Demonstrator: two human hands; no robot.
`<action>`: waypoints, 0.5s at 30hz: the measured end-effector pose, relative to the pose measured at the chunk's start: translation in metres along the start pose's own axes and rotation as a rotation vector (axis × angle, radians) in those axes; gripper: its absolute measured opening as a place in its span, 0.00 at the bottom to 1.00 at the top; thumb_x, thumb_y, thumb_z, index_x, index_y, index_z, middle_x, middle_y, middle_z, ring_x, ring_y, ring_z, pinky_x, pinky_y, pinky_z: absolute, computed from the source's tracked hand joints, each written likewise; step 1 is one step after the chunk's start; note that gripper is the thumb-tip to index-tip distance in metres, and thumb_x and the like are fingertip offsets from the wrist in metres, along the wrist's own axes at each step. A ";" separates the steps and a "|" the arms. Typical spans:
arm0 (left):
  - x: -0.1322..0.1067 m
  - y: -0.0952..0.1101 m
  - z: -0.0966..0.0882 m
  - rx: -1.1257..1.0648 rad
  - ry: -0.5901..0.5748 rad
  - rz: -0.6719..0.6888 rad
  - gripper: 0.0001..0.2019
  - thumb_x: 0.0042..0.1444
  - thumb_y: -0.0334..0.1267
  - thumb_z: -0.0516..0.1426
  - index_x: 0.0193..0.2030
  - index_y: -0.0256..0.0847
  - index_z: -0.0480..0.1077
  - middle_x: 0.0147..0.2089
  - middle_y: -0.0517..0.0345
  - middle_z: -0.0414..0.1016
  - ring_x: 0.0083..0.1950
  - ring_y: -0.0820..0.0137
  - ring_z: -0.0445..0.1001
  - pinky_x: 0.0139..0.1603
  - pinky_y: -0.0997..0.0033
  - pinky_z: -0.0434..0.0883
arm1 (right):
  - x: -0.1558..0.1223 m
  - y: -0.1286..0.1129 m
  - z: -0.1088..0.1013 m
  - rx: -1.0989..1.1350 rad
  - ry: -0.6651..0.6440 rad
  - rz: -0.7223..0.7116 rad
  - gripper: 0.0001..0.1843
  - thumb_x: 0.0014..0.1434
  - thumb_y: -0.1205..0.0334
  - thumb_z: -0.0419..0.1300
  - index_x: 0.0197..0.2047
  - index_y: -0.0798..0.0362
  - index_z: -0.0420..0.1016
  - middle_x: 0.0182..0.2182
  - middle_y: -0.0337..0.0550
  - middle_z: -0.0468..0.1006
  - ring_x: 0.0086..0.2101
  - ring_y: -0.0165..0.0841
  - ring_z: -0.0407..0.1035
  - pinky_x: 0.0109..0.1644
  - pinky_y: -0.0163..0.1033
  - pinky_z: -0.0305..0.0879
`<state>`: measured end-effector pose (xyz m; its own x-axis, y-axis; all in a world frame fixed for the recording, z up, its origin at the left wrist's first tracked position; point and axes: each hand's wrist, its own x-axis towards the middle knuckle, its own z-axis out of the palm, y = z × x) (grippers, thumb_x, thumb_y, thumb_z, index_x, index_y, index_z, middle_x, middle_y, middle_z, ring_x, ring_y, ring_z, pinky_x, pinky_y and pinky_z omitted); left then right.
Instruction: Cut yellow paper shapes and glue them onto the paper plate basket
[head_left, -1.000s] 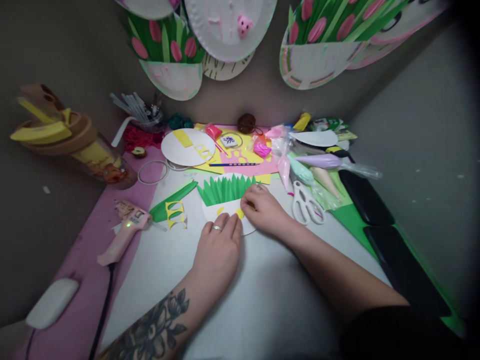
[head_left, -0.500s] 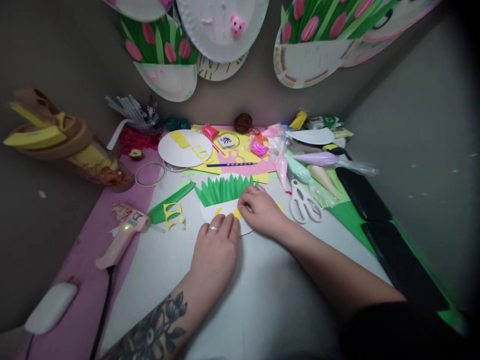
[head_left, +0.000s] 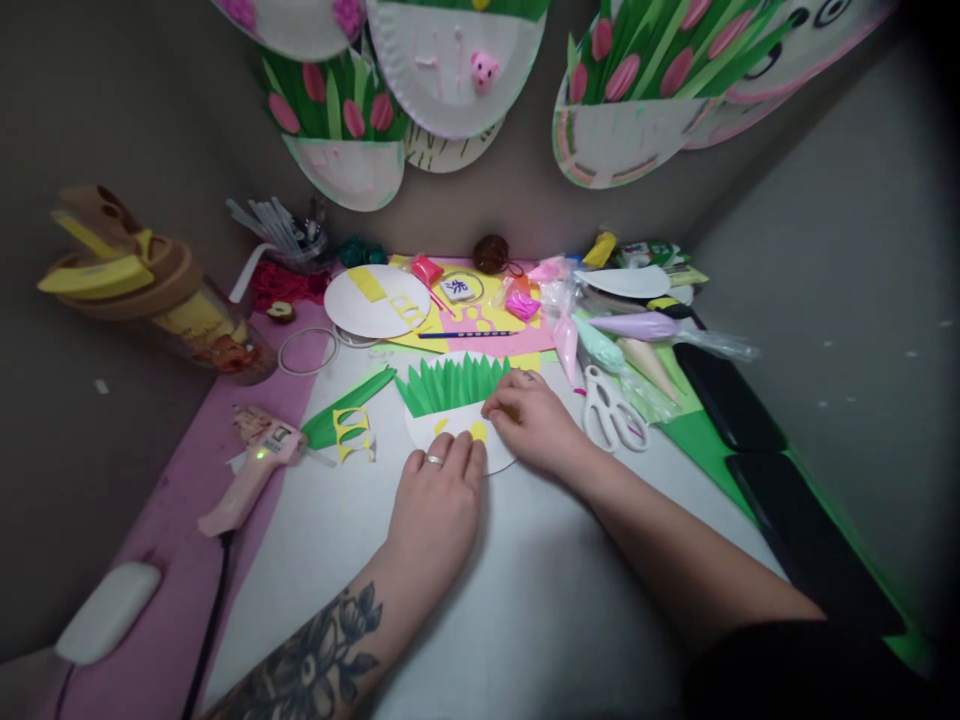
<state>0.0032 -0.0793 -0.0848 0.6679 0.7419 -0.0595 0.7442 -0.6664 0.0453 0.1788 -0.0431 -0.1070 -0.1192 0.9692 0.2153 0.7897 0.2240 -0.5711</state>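
A white paper plate (head_left: 424, 428) lies in front of me, with a row of green paper grass blades (head_left: 450, 385) across its upper half. Two yellow paper pieces (head_left: 478, 430) show on its white lower part, partly behind my fingers. My left hand (head_left: 439, 495) rests flat on the plate's near edge, its fingers stretched out beside the yellow pieces. At the plate's right side, my right hand (head_left: 536, 425) has its fingers curled and pressed together over the surface. Whatever is between those fingertips is hidden.
To the left lie a pink glue gun (head_left: 255, 470) with its light on, green paper strips (head_left: 349, 408) and a cut-out yellow scrap (head_left: 352, 433). White scissors (head_left: 615, 410) lie right of my right hand. A pencil (head_left: 469, 334) and piping bags (head_left: 637, 323) lie farther back.
The view has tilted a little, so everything sits slightly lower and farther right. My right fingers have shifted slightly off the right yellow piece, which shows more. My left hand stays on the plate.
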 end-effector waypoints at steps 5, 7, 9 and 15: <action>0.001 0.000 -0.001 0.004 0.002 -0.006 0.19 0.62 0.28 0.46 0.58 0.37 0.66 0.60 0.48 0.69 0.58 0.57 0.66 0.47 0.59 0.68 | -0.007 -0.006 -0.004 -0.025 -0.002 -0.096 0.14 0.52 0.74 0.55 0.33 0.52 0.82 0.33 0.47 0.74 0.39 0.40 0.63 0.43 0.45 0.64; 0.001 0.000 -0.001 0.004 0.007 -0.008 0.18 0.62 0.28 0.46 0.58 0.37 0.66 0.59 0.49 0.69 0.58 0.57 0.66 0.47 0.59 0.68 | -0.014 -0.010 -0.008 -0.062 -0.001 -0.114 0.14 0.53 0.73 0.55 0.35 0.51 0.82 0.33 0.47 0.75 0.39 0.41 0.63 0.42 0.44 0.64; 0.001 0.001 0.000 -0.001 0.009 -0.007 0.18 0.62 0.28 0.47 0.58 0.37 0.65 0.59 0.49 0.70 0.58 0.57 0.66 0.47 0.59 0.68 | -0.023 -0.015 -0.012 -0.122 -0.016 -0.134 0.16 0.53 0.73 0.55 0.38 0.51 0.81 0.36 0.48 0.75 0.40 0.42 0.62 0.42 0.45 0.64; 0.000 0.000 0.005 -0.032 0.062 -0.007 0.20 0.61 0.28 0.48 0.59 0.37 0.64 0.59 0.49 0.69 0.58 0.58 0.66 0.48 0.59 0.67 | -0.050 -0.023 -0.007 -0.224 -0.064 -0.166 0.21 0.54 0.74 0.53 0.50 0.54 0.76 0.42 0.53 0.73 0.43 0.44 0.61 0.46 0.49 0.63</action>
<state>0.0031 -0.0802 -0.0893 0.6613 0.7502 0.0018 0.7478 -0.6594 0.0773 0.1710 -0.0970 -0.0991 -0.2906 0.9271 0.2367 0.8684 0.3594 -0.3417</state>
